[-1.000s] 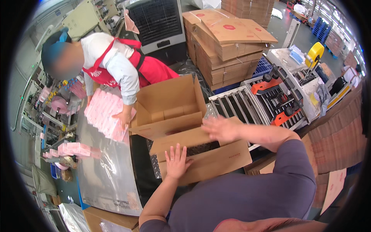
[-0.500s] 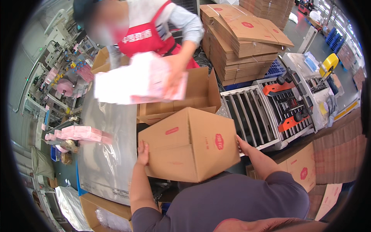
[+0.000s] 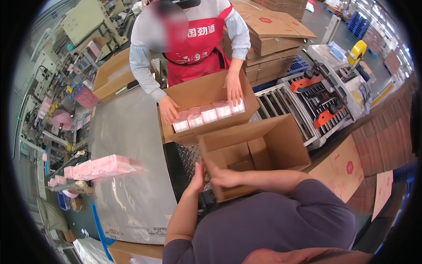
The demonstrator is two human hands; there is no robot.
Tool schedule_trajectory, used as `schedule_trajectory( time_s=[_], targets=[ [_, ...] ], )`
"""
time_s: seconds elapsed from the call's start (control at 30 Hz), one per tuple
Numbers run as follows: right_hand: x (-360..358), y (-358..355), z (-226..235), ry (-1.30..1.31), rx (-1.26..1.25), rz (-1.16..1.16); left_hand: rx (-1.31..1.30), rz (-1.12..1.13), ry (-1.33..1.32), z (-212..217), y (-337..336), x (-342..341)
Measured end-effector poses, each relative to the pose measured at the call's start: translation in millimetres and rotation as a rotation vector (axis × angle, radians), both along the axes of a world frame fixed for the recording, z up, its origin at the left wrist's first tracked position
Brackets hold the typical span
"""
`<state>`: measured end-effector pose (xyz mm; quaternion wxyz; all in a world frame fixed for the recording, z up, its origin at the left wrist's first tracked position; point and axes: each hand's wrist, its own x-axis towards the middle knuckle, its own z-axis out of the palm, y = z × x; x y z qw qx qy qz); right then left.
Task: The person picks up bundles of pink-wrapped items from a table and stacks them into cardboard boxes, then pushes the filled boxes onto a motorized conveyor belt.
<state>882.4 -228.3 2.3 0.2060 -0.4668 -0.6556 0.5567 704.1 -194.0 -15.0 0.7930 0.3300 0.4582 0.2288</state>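
At the lower middle of the head view, just in front of the person's body, an open brown carton (image 3: 281,141), tilted, with its mouth facing up and the inner bottom and walls in sight. At its left side wall, on the outer face, the left hand (image 3: 198,177), fingers together and pointing upward, close against the cardboard. Across the carton's near left corner, the right hand (image 3: 225,178), fingertips at the inner face of that same wall, forearm along the near edge. Between the two hands, the cardboard edge, a little blurred; cannot tell whether the grip of either hand is pinched on it or merely laid flat.

Just beyond, close against the first, a second carton (image 3: 200,92), also open, with a row of pink-and-white packs (image 3: 210,115) inside. At both ends of that row, the hands of a co-worker in a red apron (image 3: 193,55). Under and beside the cartons, a patterned metal plate (image 3: 188,157).

To the left, a broad metal bench (image 3: 132,198), with more pink boxes (image 3: 110,166) along its left edge. To the right, a roller conveyor (image 3: 271,108) with orange parts farther along. Behind, stacked flat cartons (image 3: 263,61); at far right, more flattened cardboard (image 3: 380,141).
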Motion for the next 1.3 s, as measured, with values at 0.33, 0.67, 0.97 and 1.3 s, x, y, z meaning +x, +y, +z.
schedule_trajectory(
  time_s=[0.33,0.67,0.97,1.3],
  targets=[
    [187,-28,37,-1.207,0.77,-0.917,0.206,0.201,0.338,-68,2,-37],
    [412,-55,-114,-0.342,-0.365,-0.993,0.617,-0.116,1.316,-114,42,-86],
    [382,-13,-112,-0.034,-0.411,-0.96,-0.238,0.267,0.414,-202,-11,-80],
    [212,-7,-66,-1.484,0.449,-0.36,0.178,0.16,0.492,-46,-92,-143]
  ],
)
